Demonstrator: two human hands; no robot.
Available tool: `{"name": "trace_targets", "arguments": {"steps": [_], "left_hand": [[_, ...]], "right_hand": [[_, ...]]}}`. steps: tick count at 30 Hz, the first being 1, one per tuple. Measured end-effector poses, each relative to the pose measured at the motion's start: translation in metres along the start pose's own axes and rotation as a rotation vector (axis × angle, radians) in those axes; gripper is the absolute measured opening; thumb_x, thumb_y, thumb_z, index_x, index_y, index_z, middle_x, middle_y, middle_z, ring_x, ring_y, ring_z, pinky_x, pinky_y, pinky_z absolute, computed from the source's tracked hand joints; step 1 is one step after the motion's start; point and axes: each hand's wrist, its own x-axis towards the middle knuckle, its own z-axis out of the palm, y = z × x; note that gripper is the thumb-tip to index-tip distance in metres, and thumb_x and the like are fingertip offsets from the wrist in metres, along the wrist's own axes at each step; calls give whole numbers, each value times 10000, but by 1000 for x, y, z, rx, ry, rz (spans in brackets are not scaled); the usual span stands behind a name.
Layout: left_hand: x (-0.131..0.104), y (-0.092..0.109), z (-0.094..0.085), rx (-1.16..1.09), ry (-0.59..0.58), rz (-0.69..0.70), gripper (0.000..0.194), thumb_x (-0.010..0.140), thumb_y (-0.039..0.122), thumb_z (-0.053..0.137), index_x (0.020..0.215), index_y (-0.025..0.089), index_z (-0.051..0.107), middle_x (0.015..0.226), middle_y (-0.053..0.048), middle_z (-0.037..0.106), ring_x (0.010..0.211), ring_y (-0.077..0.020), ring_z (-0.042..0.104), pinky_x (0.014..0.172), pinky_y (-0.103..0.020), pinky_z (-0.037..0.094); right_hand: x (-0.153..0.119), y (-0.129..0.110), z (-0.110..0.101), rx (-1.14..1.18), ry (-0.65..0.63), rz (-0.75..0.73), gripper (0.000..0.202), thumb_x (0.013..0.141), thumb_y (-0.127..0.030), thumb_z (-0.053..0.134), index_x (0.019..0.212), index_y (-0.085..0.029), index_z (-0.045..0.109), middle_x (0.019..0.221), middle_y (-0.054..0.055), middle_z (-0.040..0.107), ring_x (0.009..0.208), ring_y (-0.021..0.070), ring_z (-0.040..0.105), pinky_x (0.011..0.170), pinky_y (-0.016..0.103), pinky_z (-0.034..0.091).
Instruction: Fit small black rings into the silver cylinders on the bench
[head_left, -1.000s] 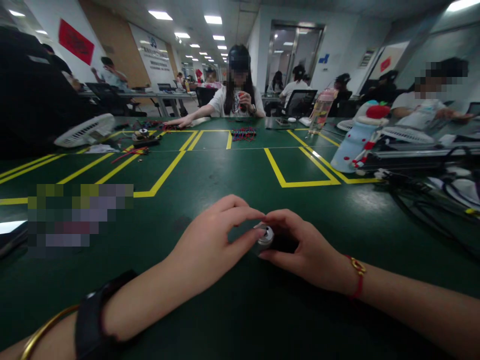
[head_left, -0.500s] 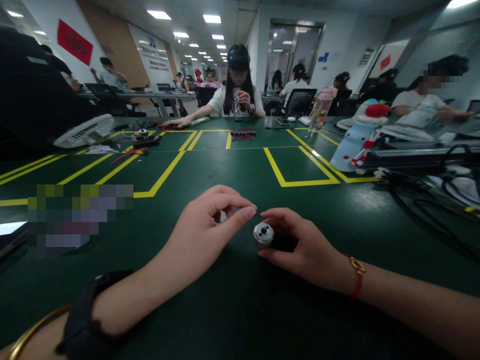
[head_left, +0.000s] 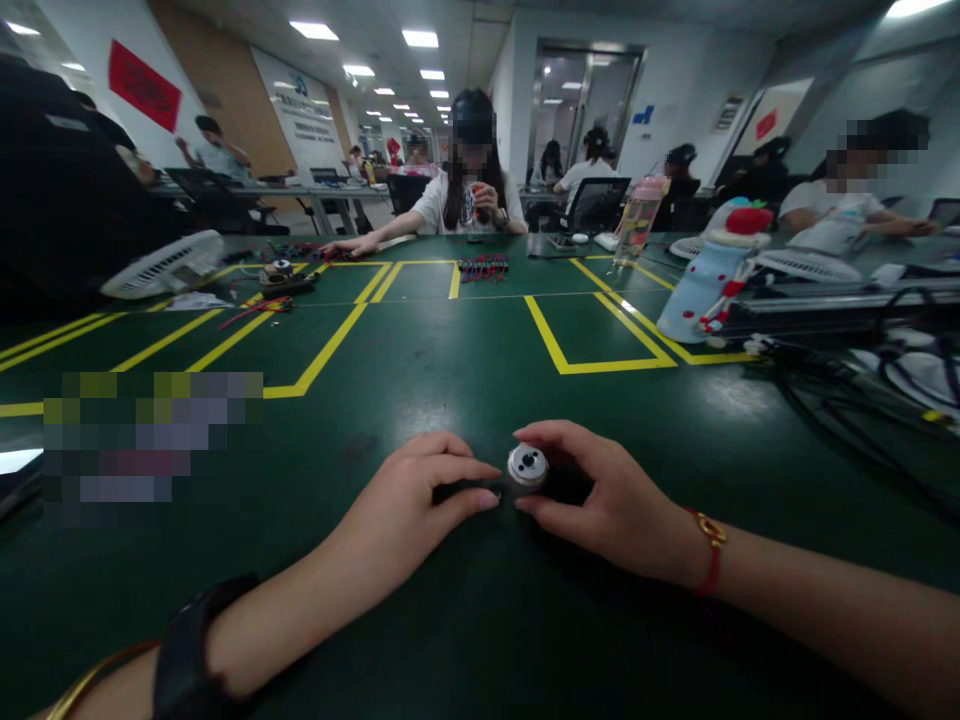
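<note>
A small silver cylinder with dark holes in its top (head_left: 528, 466) stands upright on the dark green table (head_left: 442, 360). On its right side, my right hand (head_left: 607, 495) curves its thumb and fingers around it, with the fingertips apart; whether they touch the metal is hard to tell. Just left of the cylinder is my left hand (head_left: 427, 490), its thumb and index finger parted with nothing between them. The left fingertips point at the cylinder, a small gap away.
Yellow tape (head_left: 619, 368) marks the table. Black cables (head_left: 840, 400) and a blue bottle (head_left: 690, 290) lie to the right. Red wires (head_left: 255, 310) and a white fan (head_left: 165, 265) are at left. A person (head_left: 472, 190) sits opposite, one arm on the table.
My left hand has come down toward the table beside the cylinder, and its thumb and index finger have parted. My right hand has barely moved.
</note>
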Motion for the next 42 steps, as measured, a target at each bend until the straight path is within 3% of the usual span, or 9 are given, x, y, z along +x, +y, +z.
{"name": "trace_targets", "arguments": {"steps": [3,6,9,14,26,30,33,37,42], "left_hand": [[-4,-5,-16,-39,93,-72,254,899,404,545,1098,315,675,1024,2,639,947,-183,591,841,-308,439],[-12,-22,-41,-10,204,-226,327,911,498,469,1079,300,669,987,2,640,896,-196,585,796,-310,424],[-22,-48,-63,-10,281,-458,428,901,579,412,1102,285,650,813,18,599,782,-190,566,696,-290,394],[-30,-63,-71,-184,386,-608,469,885,580,432,1085,203,624,706,42,475,667,-146,464,615,-238,356],[-31,-48,-71,-163,313,-610,464,848,581,488,1049,205,669,712,34,516,708,-181,490,638,-258,349],[-30,-39,-71,-157,299,-601,459,852,560,488,1043,187,676,711,28,521,719,-187,499,643,-255,360],[-30,-34,-71,-127,298,-613,452,854,549,485,1047,192,683,692,31,510,669,-177,488,593,-241,339],[-30,-35,-70,-96,293,-636,424,854,547,487,1034,219,687,680,34,519,631,-171,492,554,-231,331],[-28,-38,-67,-73,313,-662,414,857,543,480,1039,229,678,658,45,505,569,-154,464,527,-228,310]], "right_hand": [[5,5,-17,-73,75,16,570,794,-313,625,1336,-238,466,1222,47,600,1022,134,614,923,294,507],[15,24,-61,-307,258,147,552,799,-367,602,1323,-223,506,1193,68,614,970,161,627,860,321,521],[21,56,-121,-696,406,446,495,741,-437,622,1173,-197,594,1021,73,658,857,188,629,776,343,512],[13,107,-192,-842,436,705,357,579,-428,723,798,-174,600,799,108,614,779,288,603,691,443,475],[7,131,-211,-984,307,783,347,607,-440,715,797,-171,604,760,109,600,711,242,597,595,362,451],[11,109,-190,-1070,395,670,490,629,-477,693,937,-101,635,939,206,617,874,336,592,680,457,452],[18,73,-137,-1118,453,436,526,787,-509,557,1162,-140,584,1208,187,555,1151,349,487,889,520,386],[19,18,-46,-698,-9,-153,349,892,-369,497,1201,-243,599,1203,66,607,1096,209,533,945,418,397],[6,-11,6,-457,-298,-309,341,931,-250,449,1243,-265,587,1198,25,618,1062,159,526,920,352,433]]}}
